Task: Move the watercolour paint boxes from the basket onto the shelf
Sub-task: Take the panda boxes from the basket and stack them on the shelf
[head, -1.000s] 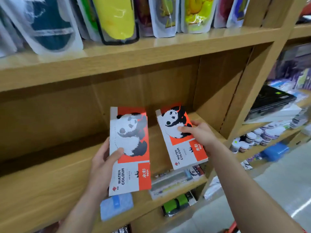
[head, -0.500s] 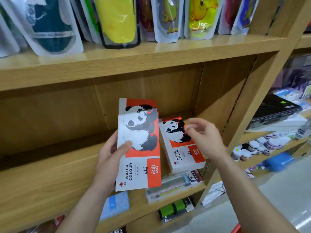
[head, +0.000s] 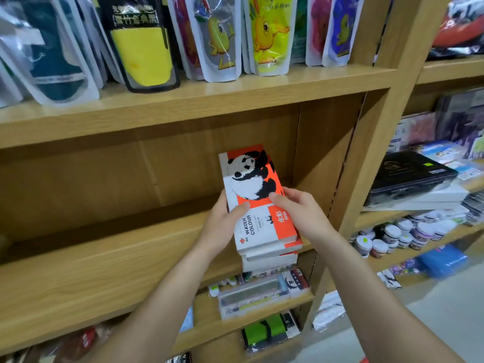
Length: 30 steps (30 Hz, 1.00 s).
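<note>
A stack of white-and-orange watercolour paint boxes with a panda print lies at the right end of the wooden shelf (head: 104,260). The top box (head: 255,195) sits slightly askew on the boxes below (head: 269,260). My left hand (head: 222,224) grips the top box's left edge, thumb on its face. On the box's right side my right hand (head: 301,216) holds it, thumb on top. The basket is out of view.
Coloured pouches (head: 146,43) stand on the shelf above. Below, a lower shelf holds a clear pen case (head: 259,294) and a green item (head: 269,331). The upright post (head: 372,142) is close on the right, with paint jars (head: 408,234) and a black case (head: 411,174) beyond it.
My left hand carried its box rightward and laid it onto the box lying on the shelf. My right hand, which had let go, came back onto the top box.
</note>
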{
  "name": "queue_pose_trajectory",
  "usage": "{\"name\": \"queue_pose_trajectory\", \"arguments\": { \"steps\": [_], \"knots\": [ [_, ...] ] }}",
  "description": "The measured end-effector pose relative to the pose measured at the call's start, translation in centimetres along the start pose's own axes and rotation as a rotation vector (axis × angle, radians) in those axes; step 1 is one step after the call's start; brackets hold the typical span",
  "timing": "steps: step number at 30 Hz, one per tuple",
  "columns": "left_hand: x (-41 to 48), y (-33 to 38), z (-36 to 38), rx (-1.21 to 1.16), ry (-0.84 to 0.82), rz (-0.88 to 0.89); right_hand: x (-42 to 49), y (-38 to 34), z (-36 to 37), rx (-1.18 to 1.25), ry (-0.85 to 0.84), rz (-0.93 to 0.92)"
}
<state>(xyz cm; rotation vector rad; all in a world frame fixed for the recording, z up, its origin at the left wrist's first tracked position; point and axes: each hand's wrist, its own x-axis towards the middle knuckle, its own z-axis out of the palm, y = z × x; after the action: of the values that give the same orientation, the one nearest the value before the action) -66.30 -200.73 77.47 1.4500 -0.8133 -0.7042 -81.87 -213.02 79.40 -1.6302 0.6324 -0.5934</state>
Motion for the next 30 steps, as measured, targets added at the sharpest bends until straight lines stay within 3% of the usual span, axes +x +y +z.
{"name": "queue_pose_trajectory", "arguments": {
  "steps": [5,11,16,21,30],
  "knots": [
    [0.1,-1.3,-0.9,0.081,-0.121,-0.044,0.5,1.1,-0.7,-0.1,-0.037,0.167],
    [-3.9,-7.8,-3.6,0.075,-0.001,-0.178,-3.8,7.0,-1.3,0.027,0.181,0.038],
    [-5.3,-8.8,-2.0,0.16,-0.134,-0.13,-7.6,12.4,0.1,0.129,0.166,-0.058],
    [-4.6,-8.5,-0.8,0.318,-0.154,-0.085,-8.0,12.7,0.5,0.022,0.091,-0.153],
    [1.2,-7.2,3.6,0.349,-0.153,-0.062,-1.2,11.4,-0.6,-0.193,0.529,-0.071]
  ]
}}
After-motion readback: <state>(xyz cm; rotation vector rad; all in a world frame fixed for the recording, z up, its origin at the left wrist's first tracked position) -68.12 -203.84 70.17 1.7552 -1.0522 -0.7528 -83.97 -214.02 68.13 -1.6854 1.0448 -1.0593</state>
